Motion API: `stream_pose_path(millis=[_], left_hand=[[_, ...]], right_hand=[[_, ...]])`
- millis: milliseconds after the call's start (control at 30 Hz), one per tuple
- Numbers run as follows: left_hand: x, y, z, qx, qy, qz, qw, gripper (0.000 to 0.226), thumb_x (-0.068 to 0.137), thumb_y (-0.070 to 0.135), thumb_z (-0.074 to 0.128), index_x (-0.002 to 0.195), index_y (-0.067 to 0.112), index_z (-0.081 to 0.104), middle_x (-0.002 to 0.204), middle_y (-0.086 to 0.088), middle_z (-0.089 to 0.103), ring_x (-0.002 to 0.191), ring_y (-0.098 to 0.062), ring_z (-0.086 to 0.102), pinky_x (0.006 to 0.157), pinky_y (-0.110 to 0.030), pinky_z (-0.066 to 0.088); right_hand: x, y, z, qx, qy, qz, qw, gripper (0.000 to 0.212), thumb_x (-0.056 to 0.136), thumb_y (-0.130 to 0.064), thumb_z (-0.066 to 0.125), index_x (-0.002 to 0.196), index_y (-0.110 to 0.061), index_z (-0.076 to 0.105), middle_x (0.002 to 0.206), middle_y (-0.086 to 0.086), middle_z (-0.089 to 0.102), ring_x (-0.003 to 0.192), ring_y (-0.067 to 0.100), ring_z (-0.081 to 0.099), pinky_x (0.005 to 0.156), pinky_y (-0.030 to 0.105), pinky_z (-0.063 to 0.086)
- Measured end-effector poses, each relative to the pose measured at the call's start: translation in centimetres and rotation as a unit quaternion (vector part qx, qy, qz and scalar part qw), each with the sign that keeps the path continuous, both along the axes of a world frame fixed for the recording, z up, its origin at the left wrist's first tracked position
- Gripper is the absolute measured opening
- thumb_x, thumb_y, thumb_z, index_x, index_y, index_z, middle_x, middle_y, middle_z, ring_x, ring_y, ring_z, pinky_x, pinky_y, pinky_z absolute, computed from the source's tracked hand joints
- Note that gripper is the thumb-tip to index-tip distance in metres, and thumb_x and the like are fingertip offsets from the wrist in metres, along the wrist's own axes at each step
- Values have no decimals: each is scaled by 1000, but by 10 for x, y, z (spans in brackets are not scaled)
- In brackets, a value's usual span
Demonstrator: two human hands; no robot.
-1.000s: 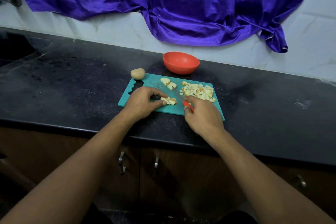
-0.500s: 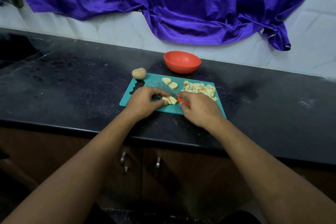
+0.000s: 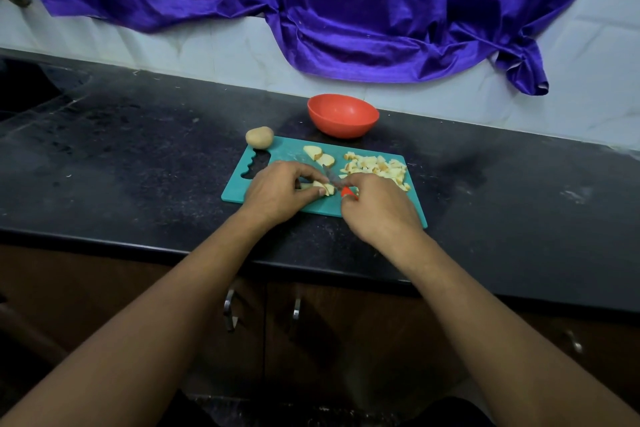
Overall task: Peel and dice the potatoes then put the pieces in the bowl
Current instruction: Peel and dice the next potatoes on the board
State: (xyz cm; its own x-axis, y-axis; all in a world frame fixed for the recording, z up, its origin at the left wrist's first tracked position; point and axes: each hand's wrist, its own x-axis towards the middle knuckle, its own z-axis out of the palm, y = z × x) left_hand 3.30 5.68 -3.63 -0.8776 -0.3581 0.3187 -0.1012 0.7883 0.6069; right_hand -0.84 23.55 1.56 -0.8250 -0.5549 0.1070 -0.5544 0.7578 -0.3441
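A teal cutting board (image 3: 325, 206) lies on the black counter. My left hand (image 3: 278, 192) pinches a small stack of potato slices (image 3: 325, 188) at the board's middle. My right hand (image 3: 375, 208) grips a red-handled knife (image 3: 335, 181), its blade resting against those slices. Two larger slices (image 3: 318, 155) lie further back. A heap of diced potato (image 3: 375, 166) covers the board's right side. One whole unpeeled potato (image 3: 259, 137) sits on the counter at the board's far left corner. The red bowl (image 3: 343, 115) behind the board looks empty.
The black counter (image 3: 138, 156) runs left and right, its front edge just below my wrists. A purple cloth (image 3: 346, 10) hangs on the white tiled wall behind. Wooden cabinet doors with metal handles (image 3: 263, 310) are under the counter.
My right hand moved left towards my left hand, bringing the knife blade onto the slices. The left hand stayed on the slices.
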Motion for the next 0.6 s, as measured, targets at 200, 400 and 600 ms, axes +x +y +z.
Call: stream_pose_path(millis=[200,400,600], left_hand=[[-3,4,1,28,-1,41,999,11,82,44,80,93,42,79,56,23,50,64,-4,51,67,-28,39],[-3,5,3,29,-11,37,999,9,83,41,81,92,41,77,64,23,54,69,-4,53,66,-29,40],[-4,6,1,32,-1,46,998,11,81,42,82,92,40,80,61,26,55,63,-1,52,64,-28,38]], right_hand=[[-7,-13,30,53,-35,3,998,28,93,-27,59,117,-24,74,120,3,70,107,26,62,94,39,55],[-9,-24,43,101,-5,14,995,30,92,-32,59,116,-19,73,109,5,70,98,26,63,86,37,55],[28,-1,-10,114,85,32,989,49,101,-29,54,150,-26,47,107,4,65,96,24,61,71,38,46]])
